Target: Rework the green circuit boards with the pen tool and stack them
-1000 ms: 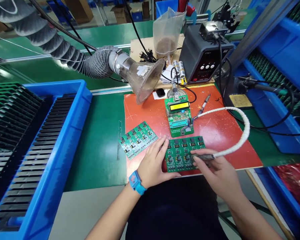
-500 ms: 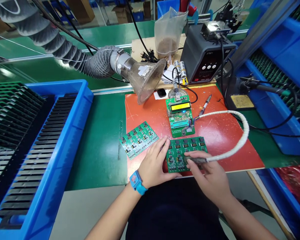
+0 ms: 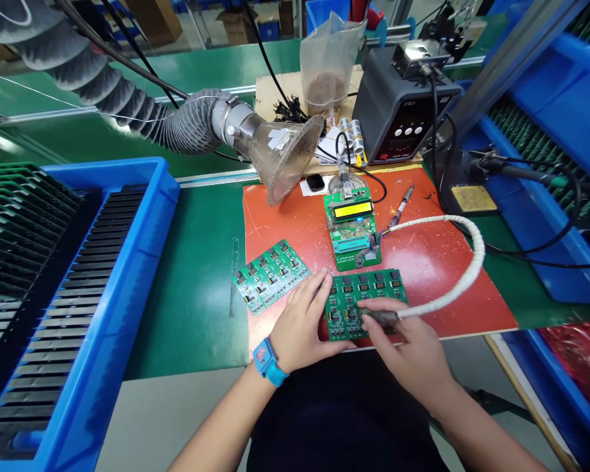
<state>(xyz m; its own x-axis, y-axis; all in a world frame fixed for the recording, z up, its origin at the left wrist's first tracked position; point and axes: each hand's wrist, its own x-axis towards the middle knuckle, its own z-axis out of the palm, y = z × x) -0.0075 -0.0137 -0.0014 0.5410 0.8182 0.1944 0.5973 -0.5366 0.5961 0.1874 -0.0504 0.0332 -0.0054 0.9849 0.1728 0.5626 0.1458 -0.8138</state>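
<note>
A green circuit board with a row of small digit displays lies flat on the orange-red mat. My left hand, a blue band at its wrist, holds the board at its left side, with the thumb along the near edge and the fingers by the far left corner. Pinched in my right hand is a dark probe on a white-sleeved cable. Its tip is over the board's middle, partly covered by my fingers; contact cannot be made out. The cable runs to a green programmer board with a lit yellow screen.
Left of my hand lies a second circuit board. A clear fume hood hangs above the mat. Behind stands a soldering station; a pen lies nearby. At left is a blue bin of boards.
The whole view has shifted slightly left. Both hands, the probe and the circuit boards keep practically the same places relative to each other.
</note>
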